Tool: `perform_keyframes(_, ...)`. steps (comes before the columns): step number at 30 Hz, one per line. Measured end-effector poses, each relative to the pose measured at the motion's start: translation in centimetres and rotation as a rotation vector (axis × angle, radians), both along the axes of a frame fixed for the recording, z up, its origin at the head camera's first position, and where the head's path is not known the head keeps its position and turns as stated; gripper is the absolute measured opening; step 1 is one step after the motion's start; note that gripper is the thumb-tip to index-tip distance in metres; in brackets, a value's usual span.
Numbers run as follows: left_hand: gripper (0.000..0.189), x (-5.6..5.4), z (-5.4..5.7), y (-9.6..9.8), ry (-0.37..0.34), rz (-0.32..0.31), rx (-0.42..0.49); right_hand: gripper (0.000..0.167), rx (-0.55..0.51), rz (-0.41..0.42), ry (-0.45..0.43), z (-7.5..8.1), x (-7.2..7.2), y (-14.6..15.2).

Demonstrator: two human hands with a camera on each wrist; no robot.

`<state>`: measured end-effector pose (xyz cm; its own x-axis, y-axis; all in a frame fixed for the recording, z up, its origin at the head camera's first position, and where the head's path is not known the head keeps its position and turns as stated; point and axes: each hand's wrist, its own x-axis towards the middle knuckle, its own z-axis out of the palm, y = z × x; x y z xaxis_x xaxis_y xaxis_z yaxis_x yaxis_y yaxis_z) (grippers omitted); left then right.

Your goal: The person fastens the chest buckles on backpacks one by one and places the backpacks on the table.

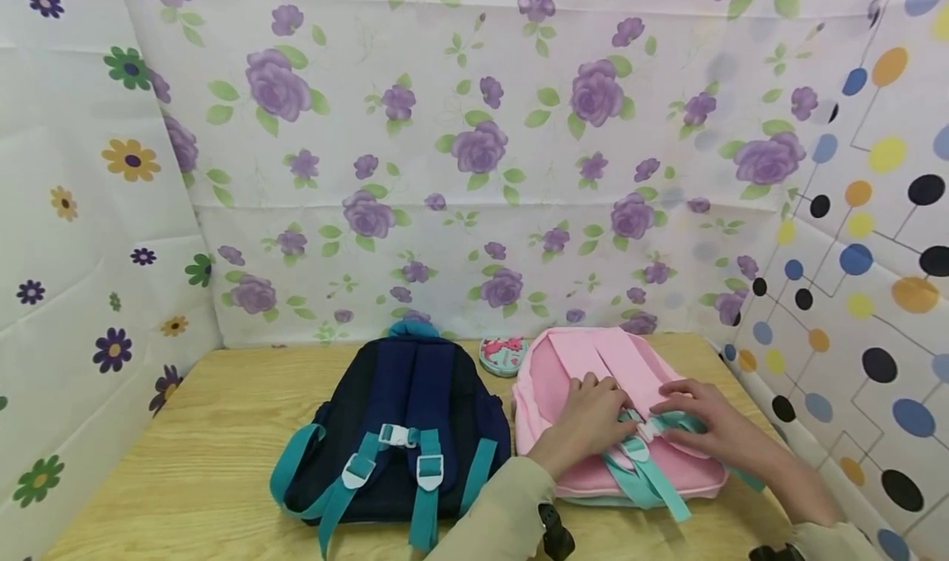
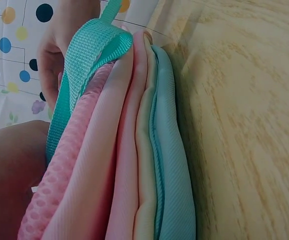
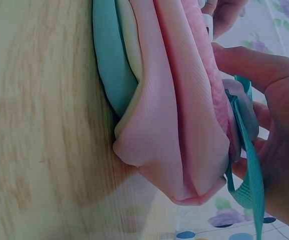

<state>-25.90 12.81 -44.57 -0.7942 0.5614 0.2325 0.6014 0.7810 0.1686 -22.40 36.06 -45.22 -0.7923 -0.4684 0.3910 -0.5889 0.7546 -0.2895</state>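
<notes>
A pink backpack [image 1: 544,413] lies on the right side of the table, its straps facing up and its top end toward the back wall. My left hand [image 1: 589,413] reaches over the shoulder straps, its curled fingers at the left end of the white chest-strap buckle [image 1: 647,431]. From the other side my right hand [image 1: 704,421] holds the buckle's right end and its teal webbing between thumb and fingers. In the right wrist view, that thumb [image 3: 252,62] lies along the mesh back panel. A loop of teal webbing [image 2: 87,55] partly covers the right hand in the left wrist view.
On the left lies a navy backpack [image 1: 319,462] with teal straps and a fastened white chest buckle [image 1: 398,436]. Between the bags' tops, near the wall, sits a small round teal and pink case [image 1: 504,355]. Patterned cloth walls [image 1: 460,240] close in the wooden table [image 1: 178,454].
</notes>
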Motion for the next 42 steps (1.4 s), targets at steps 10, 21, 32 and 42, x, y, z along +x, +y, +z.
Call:
perform_keyframes(10, 0.022, 0.1, -0.2, -0.1, 0.021, 0.000, 0.011, 0.032, 0.035, 0.007, 0.040, -0.3, -0.2, -0.6)
perform_keyframes(21, 0.021, 0.1, -0.2, -0.4, -0.016, 0.000, 0.035, 0.035, -0.022, 0.067, 0.082, -0.6, -0.7, -0.3)
perform_keyframes(32, 0.023, -0.4, 0.2, -1.5, -0.076, -0.009, 0.160, 0.038, -0.089, 0.038, 0.059, -0.1, -0.9, -0.4)
perform_keyframes(42, 0.022, -0.7, 1.5, -2.7, -0.104, -0.063, 0.289, 0.036, -0.156, 0.017, 0.045, 0.7, -0.8, -0.5)
